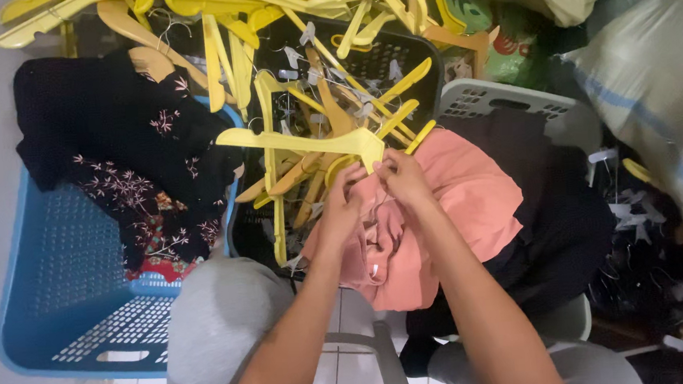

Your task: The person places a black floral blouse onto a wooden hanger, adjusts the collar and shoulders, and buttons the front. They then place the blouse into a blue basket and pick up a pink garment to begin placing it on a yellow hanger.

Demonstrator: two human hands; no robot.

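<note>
Left hand (pixel 342 204): fingers pinched on the salmon-pink garment (pixel 467 209), frame centre.
Right hand (pixel 403 177): fingers closed on the same cloth, nearer the yellow hanger (pixel 308 143).
Hanger: just above both hands, long axis left-right.
Baskets: blue laundry basket (pixel 67 308) lower left.

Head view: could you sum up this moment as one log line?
left hand: on salmon-pink garment | right hand: pinching garment at yellow hanger | nearby: black basket of hangers, blue basket with dark floral clothes

Single head-worn view — steeply downward, close over lap and baskets (pixel 75 307)
</note>
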